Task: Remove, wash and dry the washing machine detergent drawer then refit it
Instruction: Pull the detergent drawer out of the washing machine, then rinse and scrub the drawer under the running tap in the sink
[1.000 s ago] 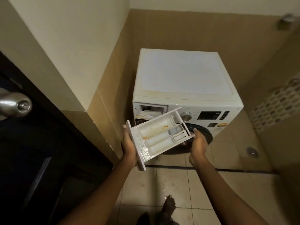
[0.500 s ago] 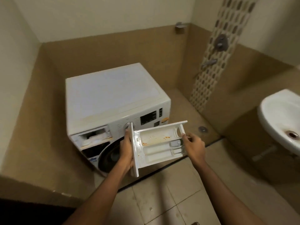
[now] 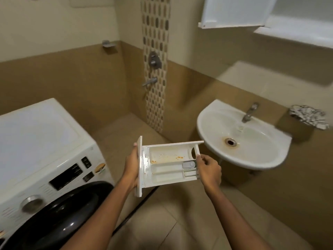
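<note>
Head view. Small bathroom: tan tiles on the lower walls, cream paint above, tan tiled floor (image 3: 153,228). A mosaic strip on the far wall carries a mixer (image 3: 154,60) with a spout (image 3: 149,82) below it.

Washer (image 3: 36,141) at left, white, with a dark round door (image 3: 59,219) and a metal dial (image 3: 31,203) on the front.

Sink (image 3: 261,150) at right, white, wall-mounted. There is rust staining round the drain (image 3: 230,142). Tap (image 3: 249,112) at its back rim. A crumpled striped cloth (image 3: 309,119) sits on a ledge just right of the sink. A white cabinet door (image 3: 234,11) hangs ajar overhead.

Drawer (image 3: 167,165) is out of the washer and held in the air between washer and sink, near the sink's front rim and not touching it. Open side up, front panel to the left. Orange residue specks the largest compartment; two narrower compartments lie nearer the person, with a grey insert at their right end.

Left hand (image 3: 131,168) grips the front panel from behind, a fingertip showing at its top corner. Right hand (image 3: 210,168) pinches the drawer's rear end, thumb and fingers curled on the wall there. Both forearms are bare.
</note>
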